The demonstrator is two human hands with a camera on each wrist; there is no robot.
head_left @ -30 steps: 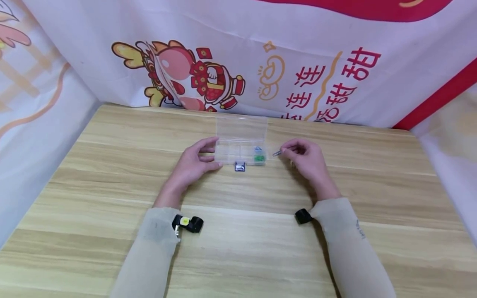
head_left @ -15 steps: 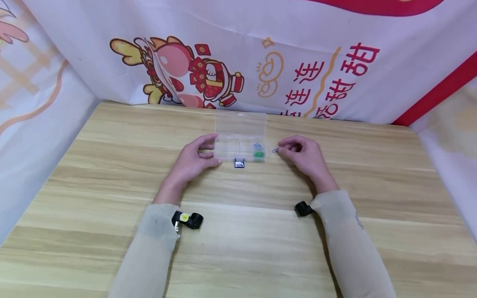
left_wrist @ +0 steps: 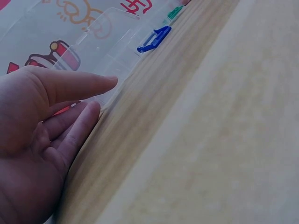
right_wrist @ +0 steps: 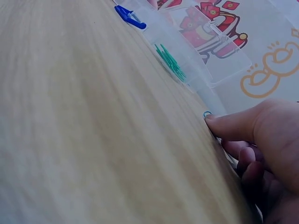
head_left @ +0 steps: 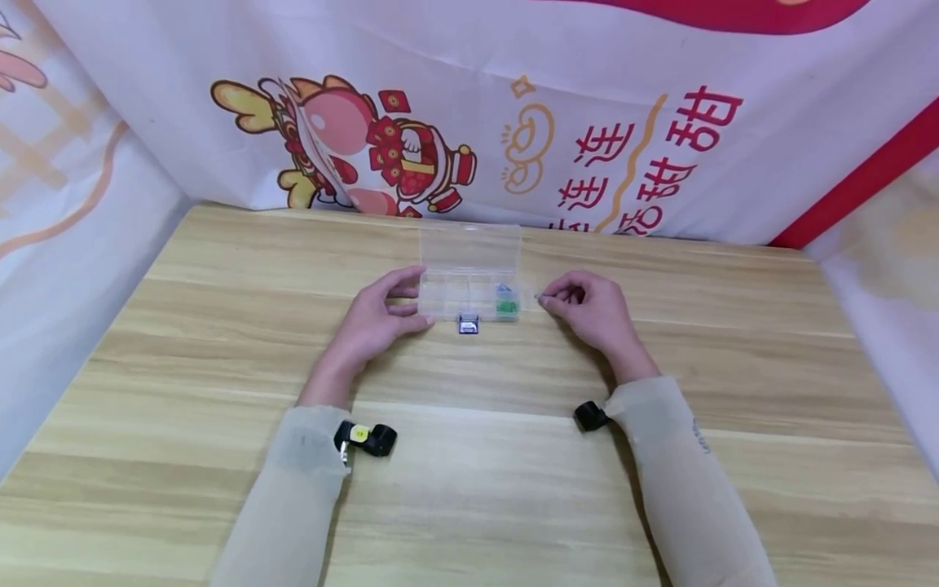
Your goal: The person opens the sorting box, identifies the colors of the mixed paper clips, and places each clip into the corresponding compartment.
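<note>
A clear plastic compartment box point(head_left: 445, 298) lies at the back of the table with its clear lid point(head_left: 470, 249) raised. Its left end is held by my left hand point(head_left: 377, 314), thumb at the front corner and fingers at the back. Green paper clips point(right_wrist: 170, 62) lie in the front right compartment, and blue ones point(head_left: 504, 288) sit behind them. Just right of the box, my right hand point(head_left: 590, 306) pinches a small blue paper clip point(right_wrist: 207, 113) between thumb and forefinger. Only its rounded end shows; the rest is hidden by the fingers.
A blue latch point(head_left: 469, 324) hangs from the box's front edge onto the wooden table point(head_left: 469, 481). Behind the box rises a white printed cloth point(head_left: 330, 41). Black wrist cameras point(head_left: 381, 440) are strapped to both sleeves.
Less of the paper clip now sticks out from my right fingers, and that hand has shifted slightly left toward the box. My left hand stays at the box's left end.
</note>
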